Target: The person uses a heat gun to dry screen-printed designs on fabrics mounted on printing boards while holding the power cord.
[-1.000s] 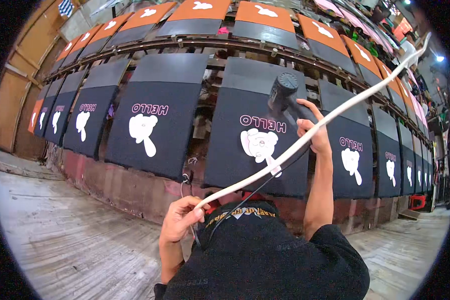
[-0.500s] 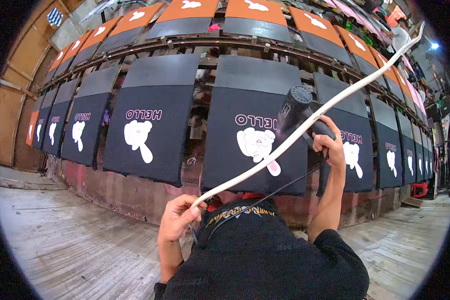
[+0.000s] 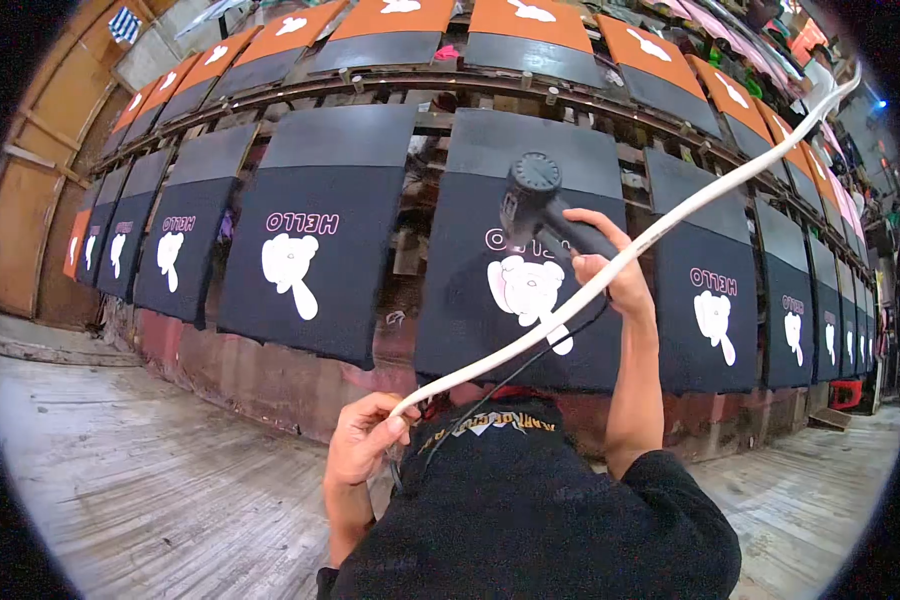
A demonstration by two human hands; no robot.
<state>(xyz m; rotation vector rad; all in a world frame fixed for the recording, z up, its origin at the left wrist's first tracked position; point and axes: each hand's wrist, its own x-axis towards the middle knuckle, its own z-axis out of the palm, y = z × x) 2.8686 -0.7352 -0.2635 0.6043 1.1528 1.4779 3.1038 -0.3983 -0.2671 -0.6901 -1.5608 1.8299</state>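
Note:
My right hand (image 3: 615, 262) is wrapped around the handle of a black hair dryer (image 3: 536, 195), whose nozzle points down at the black fabric panel (image 3: 460, 290) in front of me. Under the nozzle lies a pink-outlined HELLO print, partly covered, with a white cartoon figure (image 3: 528, 287) below it. Low at the centre, my left hand (image 3: 365, 435) pinches a thick white cable (image 3: 660, 225) that runs diagonally to the upper right, passing in front of my right forearm. A thin black cord (image 3: 525, 362) hangs between the dryer and my left hand.
More black printed panels (image 3: 288, 240) line the slanted rack on both sides. Behind them, a second row carries orange fabric (image 3: 400, 18) with white shapes. A person (image 3: 815, 85) stands at the far right. Grey floor (image 3: 170, 440) runs along the rack.
My right hand has moved the hair dryer left and slightly up, over the HELLO letters. My left hand still holds the white cable, and the view has shifted a little.

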